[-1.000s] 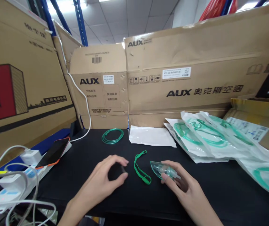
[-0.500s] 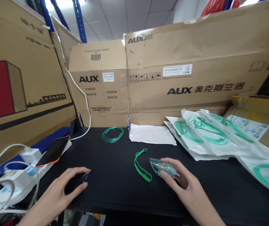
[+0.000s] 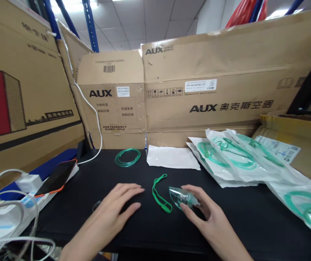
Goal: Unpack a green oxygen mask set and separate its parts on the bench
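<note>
a black surface (image 3: 133, 232) runs across the view, walled at the back by tall brown cardboard boxes (image 3: 212, 94) printed with "aux"; blue rack posts (image 3: 90, 25) and a tiled ceiling show above them.

the right hand (image 3: 207, 217) rests on the near middle of the surface with thumb and fingers closed around a clear green oxygen mask (image 3: 181, 195), which lies on the black top just right of a loose green elastic strap (image 3: 159, 194). the left hand (image 3: 114, 208) lies palm down just left of the strap, fingers loosely spread and curved, gripping nothing; a small clear piece (image 3: 96, 206) sits by its wrist side, too small to name.

farther back lie a coil of green tubing (image 3: 127, 158) and a flat white pouch (image 3: 171, 158). to the right, a heap of sealed packets (image 3: 237, 156) with green masks inside overlaps toward an open carton (image 3: 288, 127).

at the left edge, a phone (image 3: 56, 177) in an orange case rests on a white power strip (image 3: 11, 210) with plugs and white cables.
</note>
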Tool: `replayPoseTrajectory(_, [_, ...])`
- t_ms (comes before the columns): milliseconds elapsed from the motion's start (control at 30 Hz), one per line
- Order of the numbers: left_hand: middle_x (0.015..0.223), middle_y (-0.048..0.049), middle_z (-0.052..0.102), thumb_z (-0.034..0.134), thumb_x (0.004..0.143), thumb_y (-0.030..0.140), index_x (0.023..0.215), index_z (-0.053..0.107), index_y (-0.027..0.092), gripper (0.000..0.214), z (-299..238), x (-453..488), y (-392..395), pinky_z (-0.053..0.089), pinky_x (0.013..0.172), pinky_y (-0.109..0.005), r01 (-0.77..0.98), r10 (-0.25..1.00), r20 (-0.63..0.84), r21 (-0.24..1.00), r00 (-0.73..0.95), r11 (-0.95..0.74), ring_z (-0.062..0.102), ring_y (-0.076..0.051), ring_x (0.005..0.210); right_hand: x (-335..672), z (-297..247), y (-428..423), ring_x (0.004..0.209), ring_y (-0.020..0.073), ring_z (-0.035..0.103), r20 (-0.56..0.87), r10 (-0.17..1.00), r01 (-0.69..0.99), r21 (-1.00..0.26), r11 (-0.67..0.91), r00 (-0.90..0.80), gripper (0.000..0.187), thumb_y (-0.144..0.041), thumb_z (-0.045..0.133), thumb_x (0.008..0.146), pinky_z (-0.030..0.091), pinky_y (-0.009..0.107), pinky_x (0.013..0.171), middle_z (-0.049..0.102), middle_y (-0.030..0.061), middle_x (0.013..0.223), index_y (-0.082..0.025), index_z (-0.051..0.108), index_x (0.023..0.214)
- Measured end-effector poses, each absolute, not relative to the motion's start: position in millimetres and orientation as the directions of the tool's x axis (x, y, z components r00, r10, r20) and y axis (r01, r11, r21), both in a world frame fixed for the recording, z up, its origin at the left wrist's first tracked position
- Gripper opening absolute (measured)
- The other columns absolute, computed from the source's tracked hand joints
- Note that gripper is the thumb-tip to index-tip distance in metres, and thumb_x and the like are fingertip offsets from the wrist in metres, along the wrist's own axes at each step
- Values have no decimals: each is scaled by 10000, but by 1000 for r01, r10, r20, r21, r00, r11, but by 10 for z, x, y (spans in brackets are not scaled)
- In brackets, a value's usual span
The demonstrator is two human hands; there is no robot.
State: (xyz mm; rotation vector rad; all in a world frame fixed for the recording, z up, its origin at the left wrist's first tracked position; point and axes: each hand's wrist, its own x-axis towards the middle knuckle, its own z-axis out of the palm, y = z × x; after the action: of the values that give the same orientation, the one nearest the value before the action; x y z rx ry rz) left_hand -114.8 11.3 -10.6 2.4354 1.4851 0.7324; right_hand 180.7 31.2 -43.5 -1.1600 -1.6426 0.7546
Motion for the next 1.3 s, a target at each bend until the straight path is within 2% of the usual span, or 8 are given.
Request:
replayPoseTrajectory(100, [1476, 22, 512, 492, 1042, 356, 1434, 467, 401, 396, -43, -794, 280, 352, 1195, -428, 734, 836, 259, 400, 485, -549, 458, -213, 1374, 1804, -450, 333, 1120, 240, 677, 355, 929, 348, -862, 369, -106, 343, -423, 671, 871, 564, 319, 950, 700, 48, 1185, -269, 608, 1171])
replayPoseTrajectory(167, [1389, 9, 569, 533, 1026, 314, 1343, 551, 353, 319, -32, -655, 365, 395, 1160, -405, 720, 824, 231, 403, 518, -565, 514, -212, 1314, 1801, -448, 341, 1120, 241, 683, 355, 929, 345, -863, 370, -108, 332, -410, 676, 862, 567, 327, 956, 710, 49, 1168, -269, 610, 1156])
replayPoseTrajectory(267, [1248, -13, 632, 615, 982, 291, 1090, 654, 271, 117, -22, -554, 435, 463, 1070, -373, 749, 859, 184, 425, 478, -508, 570, -237, 1238, 1801, -438, 350, 1108, 241, 692, 349, 931, 320, -874, 366, -110, 330, -399, 687, 849, 569, 338, 967, 720, 50, 1144, -263, 610, 1139])
replayPoseTrajectory(400, [1195, -24, 650, 688, 932, 295, 1014, 669, 274, 87, 16, -538, 451, 475, 997, -374, 791, 913, 122, 464, 389, -399, 586, -273, 1204, 1791, -394, 390, 1106, 234, 692, 309, 937, 261, -903, 342, -159, 320, -380, 692, 850, 567, 336, 973, 712, 52, 1137, -253, 594, 1127])
replayPoseTrajectory(767, [1018, 17, 640, 675, 907, 280, 1001, 655, 304, 99, 85, -700, 470, 424, 903, -337, 780, 950, 93, 551, 296, -297, 582, -231, 1061, 1693, 73, 868, 969, 199, 683, 235, 792, 315, -825, 468, -564, 232, -259, 726, 840, 550, 327, 895, 688, -1, 1003, -247, 604, 1036])
replayPoseTrajectory(900, [1011, 24, 586, 769, 821, 430, 1038, 639, 315, 278, 137, -769, 491, 432, 858, -309, 766, 941, 86, 559, 326, -316, 593, -218, 978, 1670, 49, 1001, 925, 191, 678, 234, 774, 335, -801, 497, -588, 228, -268, 720, 845, 550, 321, 855, 684, 1, 996, -237, 609, 1042])
replayPoseTrajectory(1000, [1042, 26, 547, 737, 832, 512, 1047, 635, 314, 309, 164, -820, 511, 441, 815, -294, 764, 945, 107, 564, 308, -313, 592, -193, 913, 1685, -31, 1027, 946, 199, 661, 249, 783, 372, -772, 516, -570, 253, -264, 731, 836, 527, 342, 887, 693, 4, 1028, -248, 619, 1063])
replayPoseTrajectory(1300, [1074, 21, 605, 663, 918, 353, 942, 696, 308, 61, 105, -810, 529, 385, 995, -328, 765, 943, 41, 572, 331, -294, 564, -219, 1128, 1700, -70, 990, 940, 204, 647, 259, 788, 444, -710, 547, -558, 237, -341, 727, 863, 497, 342, 883, 710, -8, 1040, -279, 650, 1078])
